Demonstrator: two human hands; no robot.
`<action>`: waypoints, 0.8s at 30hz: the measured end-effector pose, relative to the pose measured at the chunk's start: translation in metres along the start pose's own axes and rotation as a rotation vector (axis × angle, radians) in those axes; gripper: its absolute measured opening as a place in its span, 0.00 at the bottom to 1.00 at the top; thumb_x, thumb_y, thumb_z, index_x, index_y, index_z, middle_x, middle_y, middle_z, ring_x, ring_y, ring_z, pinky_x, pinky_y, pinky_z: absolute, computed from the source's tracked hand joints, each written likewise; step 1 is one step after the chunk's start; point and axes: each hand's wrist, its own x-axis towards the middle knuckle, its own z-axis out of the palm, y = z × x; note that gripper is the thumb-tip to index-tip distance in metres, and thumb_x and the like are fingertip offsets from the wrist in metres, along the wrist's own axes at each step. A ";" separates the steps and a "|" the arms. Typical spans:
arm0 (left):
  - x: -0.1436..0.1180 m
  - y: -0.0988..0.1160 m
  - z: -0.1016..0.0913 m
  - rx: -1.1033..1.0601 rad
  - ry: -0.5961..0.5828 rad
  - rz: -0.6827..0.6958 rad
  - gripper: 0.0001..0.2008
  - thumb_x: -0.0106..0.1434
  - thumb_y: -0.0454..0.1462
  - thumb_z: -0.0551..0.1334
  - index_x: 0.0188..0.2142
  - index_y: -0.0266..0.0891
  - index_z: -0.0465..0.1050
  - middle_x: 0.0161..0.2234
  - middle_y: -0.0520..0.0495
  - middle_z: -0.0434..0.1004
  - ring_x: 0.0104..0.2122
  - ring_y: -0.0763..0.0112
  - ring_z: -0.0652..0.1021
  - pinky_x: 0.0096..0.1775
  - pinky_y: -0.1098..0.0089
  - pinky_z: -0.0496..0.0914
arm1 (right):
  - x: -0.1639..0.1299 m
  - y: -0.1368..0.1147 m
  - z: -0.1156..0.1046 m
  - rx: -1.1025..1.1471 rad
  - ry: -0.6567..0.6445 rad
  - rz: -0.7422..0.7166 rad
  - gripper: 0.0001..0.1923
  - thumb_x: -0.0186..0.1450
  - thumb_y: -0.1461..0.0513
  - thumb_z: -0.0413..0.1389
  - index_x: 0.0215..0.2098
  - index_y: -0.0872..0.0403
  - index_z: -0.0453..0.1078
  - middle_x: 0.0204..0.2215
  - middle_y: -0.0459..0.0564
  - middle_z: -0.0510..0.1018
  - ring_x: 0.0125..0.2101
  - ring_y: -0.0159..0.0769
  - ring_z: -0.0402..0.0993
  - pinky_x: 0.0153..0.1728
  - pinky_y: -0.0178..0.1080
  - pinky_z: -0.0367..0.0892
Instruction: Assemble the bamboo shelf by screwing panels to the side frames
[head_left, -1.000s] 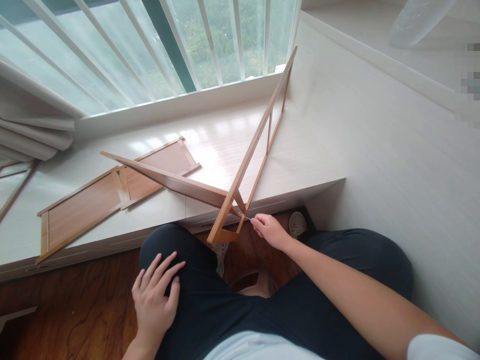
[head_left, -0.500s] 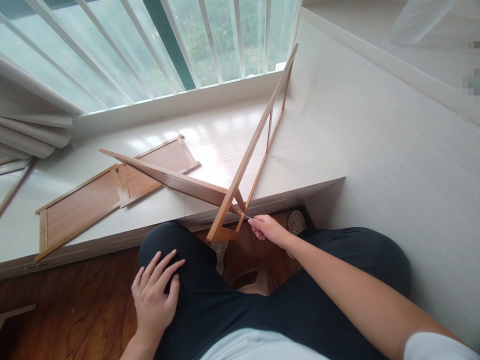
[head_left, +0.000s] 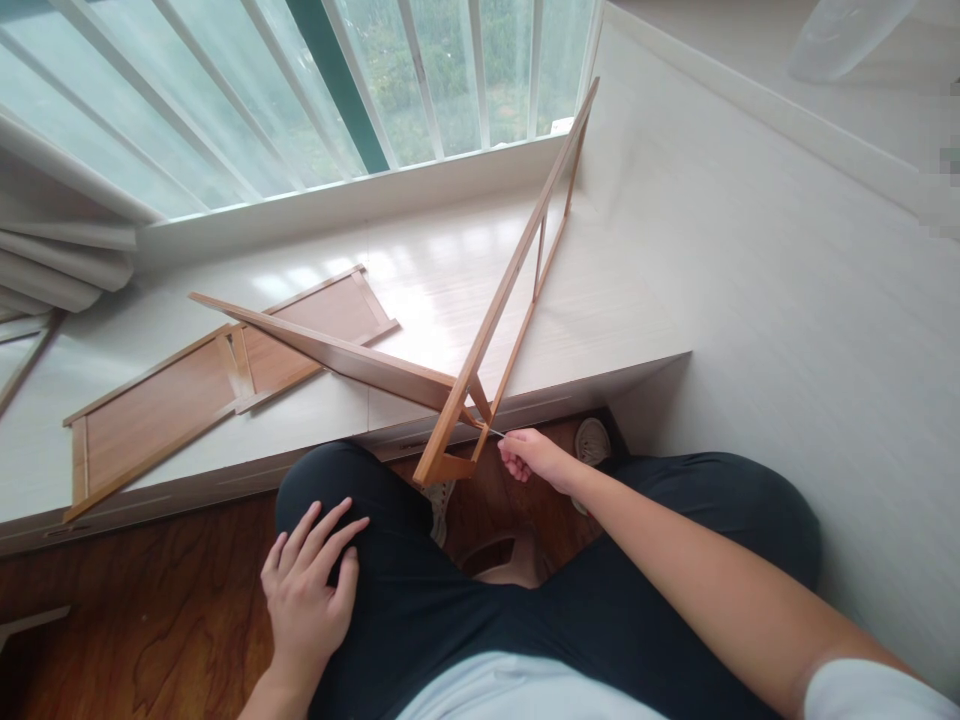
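Note:
My right hand (head_left: 532, 458) is closed around a thin metal rod (head_left: 495, 432) that looks like a hex key; most of it is hidden in the fingers. Its tip meets the lower rail of a wooden frame (head_left: 517, 262), where a wooden panel (head_left: 352, 357) joins it at an angle. The frame stands on edge, its near end jutting past the ledge above the floor. On my left thigh, my left hand (head_left: 311, 580) lies flat with fingers spread, holding nothing.
Two flat wooden panels (head_left: 154, 418) lie overlapping on the white window ledge (head_left: 592, 290). A grey curtain (head_left: 64, 255) hangs at left, and a white wall (head_left: 787, 270) rises at right. A translucent container (head_left: 847, 40) stands at the upper right. My knees flank the frame's near end.
The view has shifted very slightly. My right hand stays at the joint with the metal rod, and the rod shows a little more. My left hand rests as before.

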 end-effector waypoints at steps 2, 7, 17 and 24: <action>0.001 0.001 0.000 -0.007 0.006 -0.004 0.14 0.69 0.37 0.57 0.49 0.49 0.78 0.59 0.44 0.79 0.67 0.52 0.69 0.66 0.46 0.56 | 0.000 0.000 0.001 -0.004 -0.002 -0.001 0.12 0.65 0.59 0.55 0.25 0.54 0.65 0.16 0.42 0.71 0.16 0.28 0.65 0.18 0.30 0.59; 0.000 0.001 0.002 -0.014 -0.012 -0.025 0.14 0.69 0.37 0.58 0.50 0.50 0.78 0.60 0.45 0.78 0.67 0.52 0.68 0.67 0.47 0.56 | 0.002 0.000 0.003 -0.023 -0.012 -0.012 0.13 0.66 0.60 0.51 0.24 0.54 0.66 0.15 0.42 0.71 0.15 0.27 0.65 0.17 0.30 0.58; -0.001 0.001 0.002 -0.016 -0.015 -0.031 0.14 0.69 0.37 0.57 0.50 0.49 0.78 0.59 0.44 0.78 0.67 0.51 0.68 0.67 0.46 0.55 | -0.001 -0.001 0.003 -0.017 -0.031 -0.013 0.13 0.67 0.60 0.50 0.25 0.54 0.66 0.16 0.42 0.71 0.16 0.28 0.66 0.18 0.30 0.59; -0.001 0.000 0.001 -0.016 -0.015 -0.031 0.14 0.69 0.38 0.58 0.50 0.50 0.78 0.60 0.46 0.78 0.67 0.52 0.69 0.67 0.46 0.56 | 0.000 0.001 0.004 -0.012 -0.048 -0.012 0.15 0.69 0.58 0.50 0.25 0.54 0.66 0.16 0.43 0.71 0.16 0.28 0.65 0.19 0.31 0.59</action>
